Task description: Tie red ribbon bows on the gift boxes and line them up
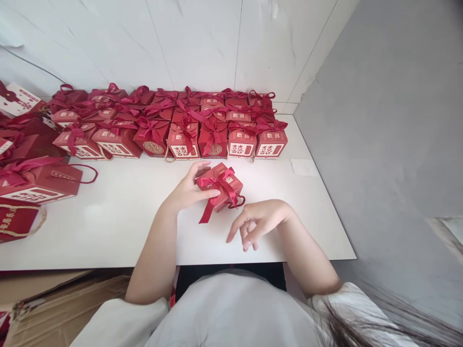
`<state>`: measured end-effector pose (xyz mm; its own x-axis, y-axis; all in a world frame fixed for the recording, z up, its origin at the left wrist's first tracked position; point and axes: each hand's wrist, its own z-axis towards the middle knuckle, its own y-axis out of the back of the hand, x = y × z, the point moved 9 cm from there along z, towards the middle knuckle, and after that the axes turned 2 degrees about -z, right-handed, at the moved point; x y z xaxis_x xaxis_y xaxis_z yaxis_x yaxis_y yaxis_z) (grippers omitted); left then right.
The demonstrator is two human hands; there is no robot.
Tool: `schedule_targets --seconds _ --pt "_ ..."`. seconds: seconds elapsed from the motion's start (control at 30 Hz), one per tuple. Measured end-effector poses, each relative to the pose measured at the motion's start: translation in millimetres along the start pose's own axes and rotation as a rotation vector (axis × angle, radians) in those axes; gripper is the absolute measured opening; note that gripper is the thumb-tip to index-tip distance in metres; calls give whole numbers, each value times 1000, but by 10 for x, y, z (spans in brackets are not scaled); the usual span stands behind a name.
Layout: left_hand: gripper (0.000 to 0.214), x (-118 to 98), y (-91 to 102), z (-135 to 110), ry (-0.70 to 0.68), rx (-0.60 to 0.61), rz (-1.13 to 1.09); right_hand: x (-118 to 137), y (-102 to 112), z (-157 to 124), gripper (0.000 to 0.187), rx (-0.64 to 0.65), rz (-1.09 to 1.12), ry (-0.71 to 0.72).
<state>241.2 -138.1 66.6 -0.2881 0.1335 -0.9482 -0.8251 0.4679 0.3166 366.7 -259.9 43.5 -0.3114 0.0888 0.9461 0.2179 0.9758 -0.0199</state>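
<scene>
In the middle of the white table sits a small red gift box (221, 189) with a red ribbon tied in a bow on top. One ribbon tail hangs toward the front edge, and a dark red cord handle (237, 202) lies at the box's right side. My left hand (197, 187) grips the box from the left, thumb across its near side and fingers behind it. Just to the right and nearer to me, my right hand (258, 221) hovers with loosely bent, parted fingers and nothing in them.
Rows of similar red boxes (184, 140) with bows line the back of the table along the wall. Larger red boxes (39, 178) stand at the left. A white paper slip (305, 167) lies at the right. A cardboard box (68, 313) is below the table's left front.
</scene>
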Motion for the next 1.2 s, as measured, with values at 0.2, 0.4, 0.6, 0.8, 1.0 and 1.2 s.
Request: schedule_targets --seconds 0.2,0.4,0.6,0.8,1.0,1.2 --pt "108 -66 26 -63 -116 221 3 130 622 -441 31 -604 228 361" --pt "31 -178 40 46 -205 -96 -152 116 1032 -736 21 -1352 80 461" --pt "25 -250 -117 34 -239 -29 52 88 995 -431 44 -1150 64 437" --pt "28 -226 -102 0 -151 106 30 111 980 -486 27 -1187 -28 401" --pt "29 -152 -1 4 -97 88 -14 185 895 -404 21 -1107 -94 379" --pt "37 -155 6 -1 -111 109 -2 197 874 -401 29 -1064 23 402"
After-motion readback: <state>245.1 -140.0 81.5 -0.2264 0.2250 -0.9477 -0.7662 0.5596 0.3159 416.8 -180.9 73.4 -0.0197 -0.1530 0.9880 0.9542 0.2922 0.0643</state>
